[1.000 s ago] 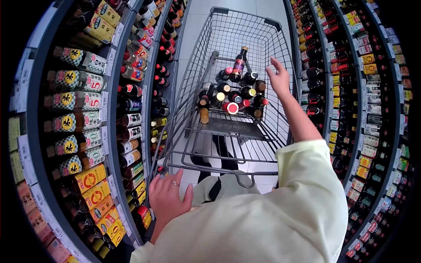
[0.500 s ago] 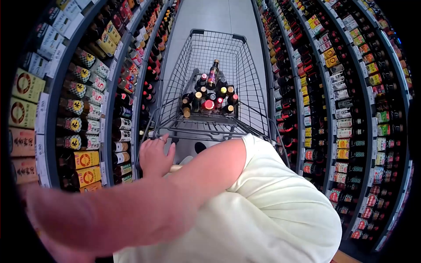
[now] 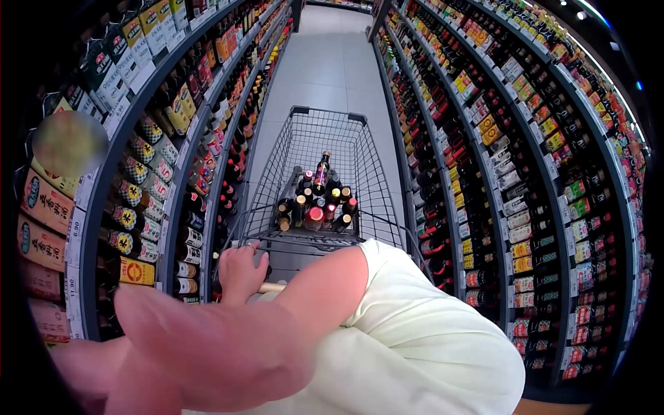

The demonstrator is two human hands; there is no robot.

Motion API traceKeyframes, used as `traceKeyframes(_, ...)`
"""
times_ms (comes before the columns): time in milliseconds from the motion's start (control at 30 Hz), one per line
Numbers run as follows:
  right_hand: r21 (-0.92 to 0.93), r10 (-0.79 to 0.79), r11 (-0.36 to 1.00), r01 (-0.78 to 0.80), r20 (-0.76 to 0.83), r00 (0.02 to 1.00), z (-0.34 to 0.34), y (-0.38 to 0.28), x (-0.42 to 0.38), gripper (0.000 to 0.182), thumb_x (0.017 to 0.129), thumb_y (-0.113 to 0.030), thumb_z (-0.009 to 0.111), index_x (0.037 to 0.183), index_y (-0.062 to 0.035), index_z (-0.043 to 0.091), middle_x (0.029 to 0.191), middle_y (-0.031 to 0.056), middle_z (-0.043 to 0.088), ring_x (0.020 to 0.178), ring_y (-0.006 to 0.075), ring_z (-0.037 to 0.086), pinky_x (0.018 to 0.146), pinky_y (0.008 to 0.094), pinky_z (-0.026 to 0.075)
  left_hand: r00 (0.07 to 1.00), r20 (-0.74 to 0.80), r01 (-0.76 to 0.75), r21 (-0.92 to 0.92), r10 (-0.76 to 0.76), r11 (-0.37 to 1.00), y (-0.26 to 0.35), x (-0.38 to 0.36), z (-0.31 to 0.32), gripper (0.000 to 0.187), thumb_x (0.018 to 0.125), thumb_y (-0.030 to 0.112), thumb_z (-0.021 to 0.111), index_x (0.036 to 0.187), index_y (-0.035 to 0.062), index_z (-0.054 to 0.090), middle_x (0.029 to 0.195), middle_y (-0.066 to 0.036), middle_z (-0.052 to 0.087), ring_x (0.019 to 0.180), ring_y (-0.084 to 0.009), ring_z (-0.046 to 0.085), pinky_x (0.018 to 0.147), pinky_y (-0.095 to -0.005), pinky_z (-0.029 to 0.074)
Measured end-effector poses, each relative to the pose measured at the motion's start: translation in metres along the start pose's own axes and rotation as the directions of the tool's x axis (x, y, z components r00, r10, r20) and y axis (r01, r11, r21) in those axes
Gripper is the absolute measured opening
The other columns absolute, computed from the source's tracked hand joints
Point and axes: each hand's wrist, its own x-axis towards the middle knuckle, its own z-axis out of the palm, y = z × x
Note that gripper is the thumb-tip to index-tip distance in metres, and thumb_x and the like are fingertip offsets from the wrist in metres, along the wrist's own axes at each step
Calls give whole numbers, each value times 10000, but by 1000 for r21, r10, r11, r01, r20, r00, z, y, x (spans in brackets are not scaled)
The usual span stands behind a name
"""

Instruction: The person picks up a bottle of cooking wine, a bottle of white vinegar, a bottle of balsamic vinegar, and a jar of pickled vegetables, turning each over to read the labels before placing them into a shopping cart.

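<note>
My left hand (image 3: 242,272) is on the tan handle (image 3: 274,287) of a grey wire shopping cart (image 3: 363,149). Its fingers bend forward over the bar, and a ring shows on one of them. My right arm (image 3: 325,287), in a pale short sleeve, crosses in front of my body to the left. Close to the camera, my right hand (image 3: 155,315) is badly blurred, and its fingers cannot be made out. Several dark glass bottles (image 3: 315,216) stand grouped in the near part of the cart, one of them taller (image 3: 321,173).
Long shelves of bottles line both sides, the left shelf (image 3: 142,155) close to my arms and the right shelf (image 3: 508,200) along the cart's other side. Price tags run along the shelf edges. Ahead stretches the grey tiled floor (image 3: 318,62). A round blurred patch covers part of the upper left.
The view has tilted up, so more aisle shows and the cart sits lower in it. My blurred right hand has shifted rightward in view. My left hand stays on the handle.
</note>
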Motion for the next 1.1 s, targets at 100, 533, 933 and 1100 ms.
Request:
traceKeyframes(100, -118, -74, 989, 84, 82, 994, -1, -2, -4, 807, 976, -593, 104, 1079, 8, 633, 1051, 215, 606, 1024, 375, 542, 968, 503, 329, 1000, -19, -4, -1, 4, 1000, -4, -2, 1, 320, 834, 288, 605, 1048, 63, 681, 891, -87, 681, 894, -251, 618, 954, -369, 378)
traceKeyframes(533, -122, 113, 608, -784, -965, 237, -45, -79, -210, 750, 994, -520, 164, 978, 53, 647, 1058, 200, 658, 1070, 304, 586, 992, 396, 391, 247, -898, -889, -60, 364, 455, 30, -117, -254, 555, 782, 680, 556, 1206, 326, 619, 1100, 151, 555, 1059, -140, 483, 1155, -518, 97)
traceKeyframes(933, -210, -64, 256, -944, -978, 200, -33, -88, -291, 673, 997, -487, 253, 949, 53, 652, 953, 161, 668, 958, 246, 612, 936, 372, 423, -127, -955, -439, 295, 267, 848, 94, -131, -280, 592, 809, 633, 541, 1264, 257, 580, 1247, 87, 507, 1141, -175, 435, 1149, -531, 67)
traceKeyframes(1100, -275, -13, 102, -956, -961, 275, -34, -80, -292, 660, 1003, -466, 220, 898, 23, 651, 936, 138, 655, 921, 243, 609, 951, 374, 403, -254, -946, -273, 272, 204, 923, 106, -133, -279, 600, 814, 625, 534, 1271, 238, 575, 1275, 67, 495, 1155, -180, 424, 1145, -532, 73)
